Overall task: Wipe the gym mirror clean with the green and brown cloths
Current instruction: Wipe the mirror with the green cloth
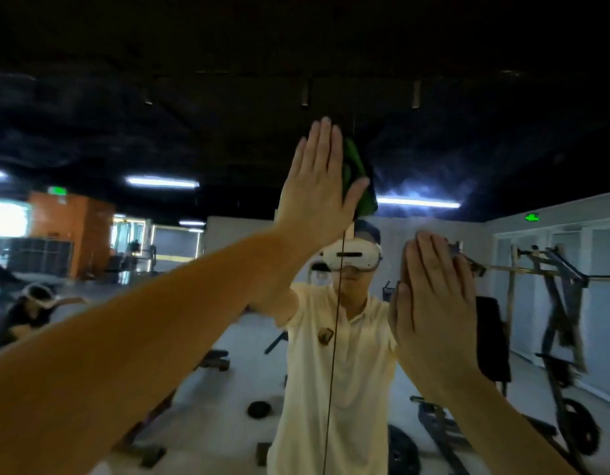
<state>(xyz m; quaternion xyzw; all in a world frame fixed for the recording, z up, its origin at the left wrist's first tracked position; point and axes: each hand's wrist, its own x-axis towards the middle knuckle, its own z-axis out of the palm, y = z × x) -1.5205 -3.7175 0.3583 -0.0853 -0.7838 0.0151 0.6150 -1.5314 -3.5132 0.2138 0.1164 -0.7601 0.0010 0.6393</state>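
The left forearm (pixel 125 354) sweeps in closest, leading up to the left hand (pixel 317 186). That hand presses flat, fingers straight and together, on the green cloth (pixel 356 166), high on the mirror (pixel 502 149). The right hand (pixel 434 303) lies flat on the glass, lower down, fingers straight. The brown cloth is probably under it, though none shows. A pale haze (pixel 420 188) beside the green cloth suggests the wiping is under way, with much glass left.
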